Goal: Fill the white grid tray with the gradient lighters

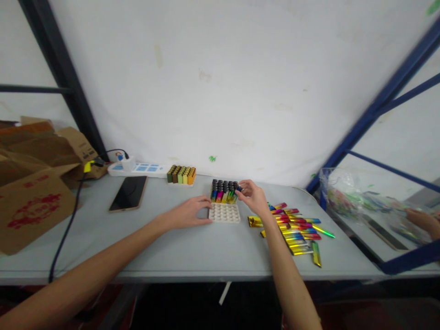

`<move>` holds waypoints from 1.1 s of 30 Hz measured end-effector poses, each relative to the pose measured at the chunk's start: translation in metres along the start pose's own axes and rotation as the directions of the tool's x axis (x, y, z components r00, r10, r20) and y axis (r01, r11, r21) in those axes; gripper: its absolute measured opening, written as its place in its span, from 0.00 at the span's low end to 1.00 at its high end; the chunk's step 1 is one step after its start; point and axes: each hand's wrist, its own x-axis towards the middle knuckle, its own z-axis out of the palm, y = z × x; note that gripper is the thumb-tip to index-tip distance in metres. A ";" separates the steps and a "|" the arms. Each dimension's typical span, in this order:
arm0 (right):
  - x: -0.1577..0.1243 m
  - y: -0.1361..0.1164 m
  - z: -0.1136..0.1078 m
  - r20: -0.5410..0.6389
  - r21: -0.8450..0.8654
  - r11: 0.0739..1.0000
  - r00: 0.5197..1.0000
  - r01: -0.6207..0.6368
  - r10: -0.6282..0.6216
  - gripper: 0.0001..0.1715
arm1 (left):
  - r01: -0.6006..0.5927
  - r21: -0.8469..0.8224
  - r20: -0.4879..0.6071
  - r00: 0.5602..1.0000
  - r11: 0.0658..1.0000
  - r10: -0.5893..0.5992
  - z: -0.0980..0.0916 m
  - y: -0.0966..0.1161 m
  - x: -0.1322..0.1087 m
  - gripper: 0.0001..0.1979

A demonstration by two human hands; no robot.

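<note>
A white tray with round holes (225,214) lies mid-table, its far rows filled with upright colourful lighters with black caps (224,190). My left hand (190,211) rests flat on the table against the tray's left edge, fingers stretched out. My right hand (252,196) is at the tray's far right corner, fingers pinched on a lighter standing there. A heap of loose shiny multicoloured lighters (297,228) lies on the table just right of my right forearm.
A second small batch of green, yellow and orange lighters (181,174) stands near the wall. A phone (129,193), power strip (137,168) and black cable (65,229) lie left. Cardboard boxes (32,183) fill the left end. Another person's hand (424,222) and a plastic bag (343,195) are right.
</note>
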 end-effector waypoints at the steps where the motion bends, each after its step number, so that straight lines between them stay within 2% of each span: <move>1: 0.000 -0.001 -0.001 0.015 0.018 1.000 1.000 -0.003 0.003 0.24 | 0.000 0.002 0.003 1.000 1.000 0.000 0.000 0.000 0.000 0.17; 6: 0.000 -0.003 0.006 0.025 -0.001 1.000 0.999 -0.022 0.022 0.24 | 0.008 0.012 0.019 1.000 1.000 -0.008 -0.001 0.002 0.000 0.17; 11: 0.001 0.001 0.030 -0.011 -0.203 0.979 1.000 -0.027 0.025 0.22 | 0.008 0.009 0.017 1.000 1.000 -0.008 -0.002 0.004 0.001 0.18; 14: 0.002 0.004 0.036 -0.002 -0.266 0.964 1.000 -0.021 0.021 0.20 | 0.014 0.026 0.027 1.000 1.000 -0.014 -0.003 0.005 0.001 0.17; 20: 0.002 0.009 0.034 -0.007 -0.201 0.976 0.996 -0.084 0.085 0.24 | 0.014 0.038 0.025 1.000 0.999 -0.015 -0.002 0.004 0.000 0.17; 24: 0.002 0.007 0.032 0.001 -0.177 0.983 0.999 -0.046 0.047 0.26 | 0.013 0.029 0.017 1.000 0.999 -0.014 -0.001 0.004 0.000 0.17; 30: 0.001 -0.001 0.019 0.114 -0.142 0.990 0.993 -0.017 0.033 0.24 | 0.024 0.032 0.028 0.999 0.999 -0.025 -0.003 0.006 0.000 0.17; 33: 0.002 -0.001 0.022 0.090 -0.169 0.985 0.995 -0.020 0.035 0.22 | 0.023 0.031 0.031 0.999 0.999 -0.024 -0.003 0.005 0.000 0.17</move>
